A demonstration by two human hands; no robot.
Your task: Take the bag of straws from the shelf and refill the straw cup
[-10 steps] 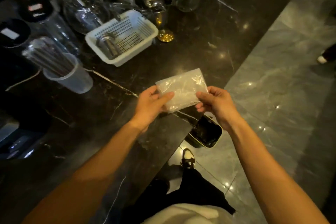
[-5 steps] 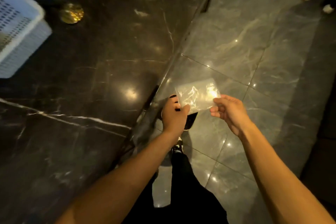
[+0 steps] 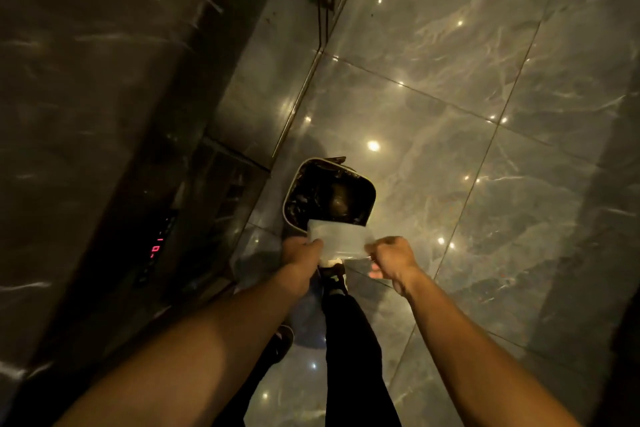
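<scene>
A clear, flat plastic bag (image 3: 341, 240), folded and with no straws visible in it, is held between both hands over the floor. My left hand (image 3: 300, 250) pinches its left edge and my right hand (image 3: 391, 257) pinches its right edge. The bag hangs just at the near rim of an open waste bin (image 3: 371, 188) with a dark liner and rubbish inside. The straw cup and the shelf are out of view.
The dark marble counter (image 3: 86, 87) runs along the left, with a small red display (image 3: 155, 248) on an appliance beneath it. Glossy grey floor tiles (image 3: 485, 97) fill the right. My legs and shoes (image 3: 333, 279) stand right behind the bin.
The view has swung from the counter top with the straw cup and basket down to the floor. Both hands carried the bag off the counter and lowered it to the bin's rim.
</scene>
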